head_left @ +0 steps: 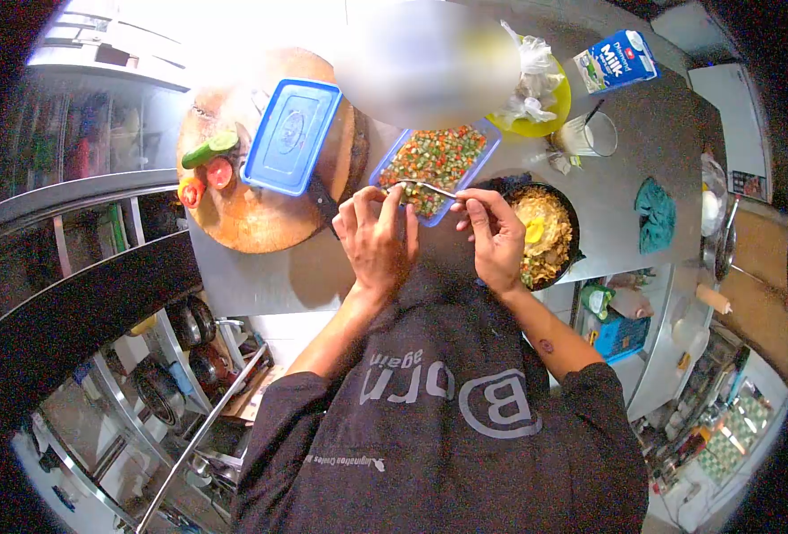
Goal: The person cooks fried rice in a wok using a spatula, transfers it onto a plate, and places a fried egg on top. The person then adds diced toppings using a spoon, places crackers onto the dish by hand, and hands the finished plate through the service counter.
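A spoon [434,189] is held by its handle in my right hand [494,233], thumb and fingers closed on it. Its other end reaches my left hand [374,236], whose index fingertip is at or against it; the thumb is apart from that finger. Beneath the spoon sits a clear plastic container [481,165] with chopped vegetables [434,158] in green, red and orange. Close by my right hand is a dark pan [576,233] of fried food [545,236] with a yellow piece on top.
On the left, a round wooden board [220,209] bears a blue lid [290,133], a cut cucumber [209,151] and tomato pieces [219,173]. A milk carton [618,60], a glass [594,135], a yellow plate [554,111] with a plastic bag and a teal cloth [655,215] are right. One area is blurred.
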{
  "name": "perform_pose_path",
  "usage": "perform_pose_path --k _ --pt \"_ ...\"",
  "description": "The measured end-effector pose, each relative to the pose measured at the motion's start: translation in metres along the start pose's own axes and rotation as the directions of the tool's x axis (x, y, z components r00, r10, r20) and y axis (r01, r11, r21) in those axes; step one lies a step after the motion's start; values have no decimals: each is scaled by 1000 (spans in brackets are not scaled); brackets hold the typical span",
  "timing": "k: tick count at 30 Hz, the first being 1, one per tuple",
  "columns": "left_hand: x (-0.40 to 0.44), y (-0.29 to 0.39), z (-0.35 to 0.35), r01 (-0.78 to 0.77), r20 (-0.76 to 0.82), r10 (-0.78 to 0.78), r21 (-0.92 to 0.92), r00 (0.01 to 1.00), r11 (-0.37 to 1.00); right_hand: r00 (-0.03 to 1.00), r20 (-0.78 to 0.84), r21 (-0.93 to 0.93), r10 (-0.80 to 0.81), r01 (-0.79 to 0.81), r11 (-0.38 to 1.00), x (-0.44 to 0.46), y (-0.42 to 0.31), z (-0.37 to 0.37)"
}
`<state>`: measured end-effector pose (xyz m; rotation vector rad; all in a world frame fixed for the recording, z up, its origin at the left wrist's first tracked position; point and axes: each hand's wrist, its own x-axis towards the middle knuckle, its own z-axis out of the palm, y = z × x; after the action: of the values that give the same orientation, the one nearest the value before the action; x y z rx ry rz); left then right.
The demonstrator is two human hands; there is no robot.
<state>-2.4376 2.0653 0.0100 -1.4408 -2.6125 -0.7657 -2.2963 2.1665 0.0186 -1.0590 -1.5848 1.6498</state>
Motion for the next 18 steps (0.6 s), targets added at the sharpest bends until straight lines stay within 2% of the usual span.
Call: perform_pose_path --k 2,4,6,8,11,14,16,18 --pt "0 0 -1 -10 -2 10 -1 1000 1000 1000 -11 -3 -23 23 1000 0 6 0" --pt "4 2 -2 -2 -32 2 -18 999 1000 980 -56 119 190 -182 976 2 6 -3" --pt "6 1 0 -4 -22 3 -11 1000 1000 973 -71 163 218 -204 965 4 11 -5" --pt "9 0 3 -6 -13 6 -5 1000 1000 946 -73 270 316 -286 919 4 12 -8" --pt "16 4 0 -26 -130 8 -142 991 990 936 -97 311 339 -295 903 5 11 -14" --pt "18 6 -7 -73 -187 40 -170 982 983 914 -125 356 386 -322 877 4 0 -31" --pt "20 10 -13 -113 -201 73 -194 977 974 909 -165 408 383 -291 865 -2 -11 -53" --pt "21 18 -13 -180 -199 134 -236 971 955 922 -232 385 309 -205 900 -18 -24 -79"
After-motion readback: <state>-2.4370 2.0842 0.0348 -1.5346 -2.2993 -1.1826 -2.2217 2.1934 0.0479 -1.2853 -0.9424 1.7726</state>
